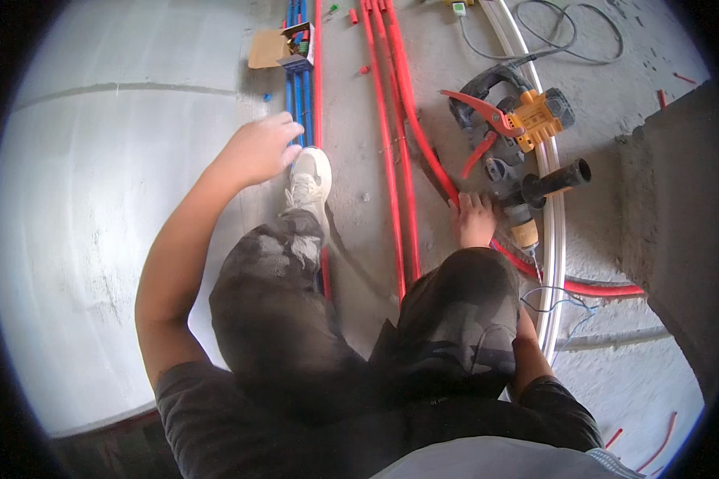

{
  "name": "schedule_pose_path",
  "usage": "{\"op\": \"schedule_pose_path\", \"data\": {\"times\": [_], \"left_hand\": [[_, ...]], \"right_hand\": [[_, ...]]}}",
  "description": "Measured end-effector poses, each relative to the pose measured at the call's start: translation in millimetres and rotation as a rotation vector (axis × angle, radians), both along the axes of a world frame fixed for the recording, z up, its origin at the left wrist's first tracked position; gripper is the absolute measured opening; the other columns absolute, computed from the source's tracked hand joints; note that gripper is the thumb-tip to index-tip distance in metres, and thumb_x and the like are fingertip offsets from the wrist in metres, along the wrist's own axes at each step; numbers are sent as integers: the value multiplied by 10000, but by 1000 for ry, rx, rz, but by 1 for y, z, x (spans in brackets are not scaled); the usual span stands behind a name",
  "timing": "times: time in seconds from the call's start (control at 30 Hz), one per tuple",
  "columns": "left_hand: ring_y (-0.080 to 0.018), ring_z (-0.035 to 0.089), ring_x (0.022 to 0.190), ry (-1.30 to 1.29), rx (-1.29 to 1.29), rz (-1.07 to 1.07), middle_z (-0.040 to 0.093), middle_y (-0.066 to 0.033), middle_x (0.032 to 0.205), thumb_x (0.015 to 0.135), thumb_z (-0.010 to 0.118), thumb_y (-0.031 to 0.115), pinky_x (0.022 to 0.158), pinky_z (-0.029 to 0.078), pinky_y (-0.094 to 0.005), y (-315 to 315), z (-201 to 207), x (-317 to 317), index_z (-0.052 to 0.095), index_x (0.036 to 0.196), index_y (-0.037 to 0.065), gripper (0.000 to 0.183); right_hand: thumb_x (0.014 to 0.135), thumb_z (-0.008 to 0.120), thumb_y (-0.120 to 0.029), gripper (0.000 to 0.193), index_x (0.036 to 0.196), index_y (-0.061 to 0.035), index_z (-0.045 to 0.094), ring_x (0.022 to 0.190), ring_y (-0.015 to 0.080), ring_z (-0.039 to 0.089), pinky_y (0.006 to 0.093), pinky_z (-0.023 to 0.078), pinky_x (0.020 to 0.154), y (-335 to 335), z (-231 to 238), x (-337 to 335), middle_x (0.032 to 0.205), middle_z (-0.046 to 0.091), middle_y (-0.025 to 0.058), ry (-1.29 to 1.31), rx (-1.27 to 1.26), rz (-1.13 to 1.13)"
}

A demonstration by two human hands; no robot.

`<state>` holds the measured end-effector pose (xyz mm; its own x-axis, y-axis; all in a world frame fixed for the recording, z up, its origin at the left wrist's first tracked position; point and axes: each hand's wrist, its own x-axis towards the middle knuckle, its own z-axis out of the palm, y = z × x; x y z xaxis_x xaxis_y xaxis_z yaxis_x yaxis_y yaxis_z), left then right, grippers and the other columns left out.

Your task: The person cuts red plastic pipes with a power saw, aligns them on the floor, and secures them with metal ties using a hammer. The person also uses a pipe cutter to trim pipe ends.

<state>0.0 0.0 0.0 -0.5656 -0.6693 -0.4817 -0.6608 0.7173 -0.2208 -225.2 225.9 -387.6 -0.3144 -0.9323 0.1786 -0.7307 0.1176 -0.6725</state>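
My left hand [262,148] is held above my light-coloured shoe [311,177], beside the blue conduit pipes [299,104]. Its fingers are bent, the thumb stands apart from them, and I see nothing in its grasp. Down by my right knee, my right hand [477,221] is closed over a bent red conduit pipe [434,164]; part of the grip is hidden. That pipe curves on to the right past a power drill [524,217] with a black side handle. Red-handled pipe cutters [487,114] lie against an orange and black power tool [542,120].
Straight red pipes [388,144] run along the concrete floor between my legs. An open cardboard box [299,49] of small parts sits on the blue pipes. White strips [548,263] pass under the tools. A grey cable [567,48] loops at the far right; a pale wall [120,223] stands left.
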Motion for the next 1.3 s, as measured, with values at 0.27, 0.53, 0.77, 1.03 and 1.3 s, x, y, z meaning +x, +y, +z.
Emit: {"op": "schedule_pose_path", "data": {"times": [0.27,0.53,0.77,1.03,1.3], "left_hand": [[-377,644,1193,269,237,-350,677,-175,1251,912,726,167,1021,533,-466,-74,-98,-46,694,1287,26,401],[-367,623,1246,628,442,-525,673,-160,1286,819,737,122,1111,473,-498,-88,-249,-53,711,1272,19,464],[-352,599,1266,702,579,-694,678,-154,1260,801,748,162,1139,413,-509,-81,-285,-65,719,1256,41,472],[-354,692,1056,733,641,-814,747,-143,1102,858,699,217,976,494,-482,-100,-319,-74,762,1180,45,371],[-355,737,883,776,642,-872,762,-135,969,856,726,275,807,582,-491,-90,-332,-83,786,1084,59,320]], "right_hand": [[943,726,-264,220,1088,-102,690,1014,375,644,508,549,823,5,22,1,1031,670,100,-9,54,36],[924,761,-289,280,1108,-84,710,940,356,637,484,547,778,-3,23,10,991,638,103,28,47,8],[899,817,-291,331,1102,-54,710,927,382,641,491,545,776,19,-6,4,1017,643,150,142,-4,9],[942,791,-298,316,1147,-75,704,1054,333,610,477,522,917,13,12,12,1072,625,101,203,203,-48],[925,797,-299,335,1164,-83,705,1113,315,588,483,486,986,5,38,23,1079,632,80,182,359,-109]]}}
